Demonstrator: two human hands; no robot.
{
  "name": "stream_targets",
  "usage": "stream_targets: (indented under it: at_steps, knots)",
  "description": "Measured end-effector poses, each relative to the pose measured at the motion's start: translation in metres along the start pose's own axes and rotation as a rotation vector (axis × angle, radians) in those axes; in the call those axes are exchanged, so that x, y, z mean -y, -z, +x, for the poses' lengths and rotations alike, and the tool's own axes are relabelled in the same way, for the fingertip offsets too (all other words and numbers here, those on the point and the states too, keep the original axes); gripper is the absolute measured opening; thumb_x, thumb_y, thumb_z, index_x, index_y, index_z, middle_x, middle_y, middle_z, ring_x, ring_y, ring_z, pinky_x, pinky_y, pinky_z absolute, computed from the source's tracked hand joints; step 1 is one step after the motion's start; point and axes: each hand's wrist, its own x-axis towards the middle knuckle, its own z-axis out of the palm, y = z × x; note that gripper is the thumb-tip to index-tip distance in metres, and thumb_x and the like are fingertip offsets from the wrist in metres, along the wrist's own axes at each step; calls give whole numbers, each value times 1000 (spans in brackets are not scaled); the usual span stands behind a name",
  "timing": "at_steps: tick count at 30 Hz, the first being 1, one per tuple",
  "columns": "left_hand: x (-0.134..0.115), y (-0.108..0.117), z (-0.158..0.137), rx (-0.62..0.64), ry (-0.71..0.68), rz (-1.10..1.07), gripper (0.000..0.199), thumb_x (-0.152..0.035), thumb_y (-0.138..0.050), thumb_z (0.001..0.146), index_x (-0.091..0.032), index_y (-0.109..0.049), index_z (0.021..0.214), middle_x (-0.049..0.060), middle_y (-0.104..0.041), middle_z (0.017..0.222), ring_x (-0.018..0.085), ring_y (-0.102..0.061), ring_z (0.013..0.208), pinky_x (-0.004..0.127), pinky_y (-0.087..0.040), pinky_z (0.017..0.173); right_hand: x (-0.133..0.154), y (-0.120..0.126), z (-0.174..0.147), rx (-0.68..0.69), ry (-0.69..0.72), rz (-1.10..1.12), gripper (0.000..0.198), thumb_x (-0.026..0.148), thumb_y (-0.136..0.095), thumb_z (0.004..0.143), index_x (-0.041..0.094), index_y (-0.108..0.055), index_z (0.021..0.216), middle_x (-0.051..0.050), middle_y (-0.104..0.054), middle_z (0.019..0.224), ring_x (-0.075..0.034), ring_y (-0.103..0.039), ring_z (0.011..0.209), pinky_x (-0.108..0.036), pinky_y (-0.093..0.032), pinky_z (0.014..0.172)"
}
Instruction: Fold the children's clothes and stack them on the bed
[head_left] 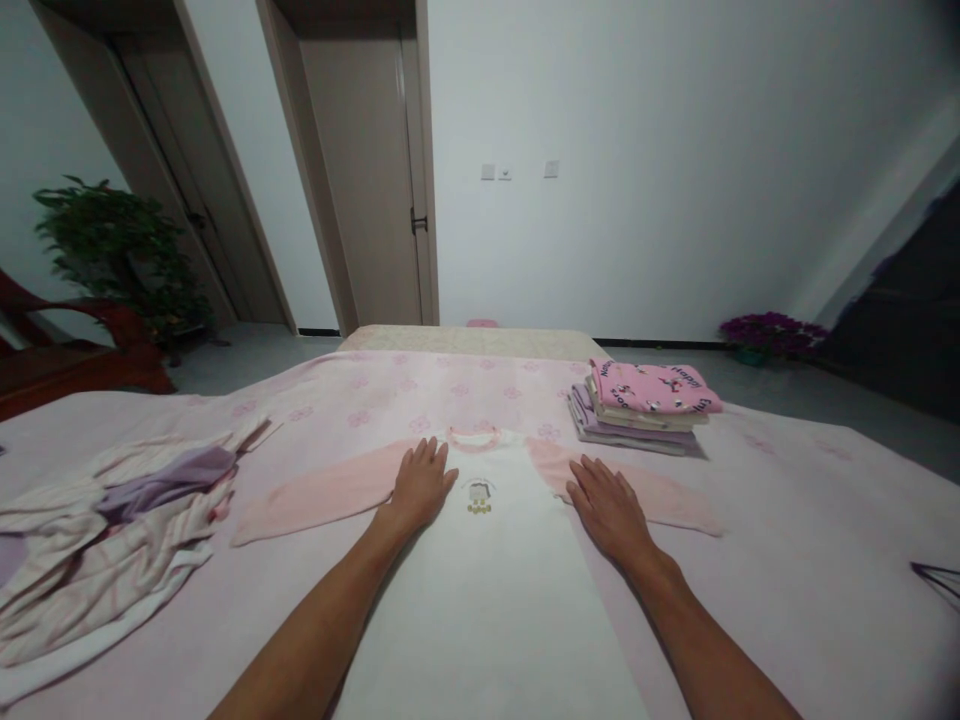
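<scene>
shirt (487,600), white with pink sleeves (322,495), laid flat on a pink sheet (795,570). the cloth is probably light, soft and limp, hard to damage but apt to wrinkle; the side edges or shoulders should offer the surest hold. right hand (611,510): palm down where one sleeve joins the body, fingers slightly spread over the cloth, gripping nothing. left hand (420,485): flat on the opposite shoulder, fingers close together, thumb apart, gripping nothing. collar (474,438): between the hands, just beside the left fingertips. folded clothes (649,390): stacked beyond the right sleeve.
</scene>
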Motion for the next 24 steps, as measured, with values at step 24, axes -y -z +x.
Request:
stream_targets:
  at_steps: [24]
  knots:
    - [3, -16, 0, 14, 73, 41, 62, -52, -36, 99, -26, -35, 156, 13, -30, 163, 40, -25, 150, 58, -19, 118, 89, 9, 116, 17, 33, 95, 23, 36, -53, 96, 22, -70, 101, -7, -69, 108, -22, -56, 105, -33, -37, 88]
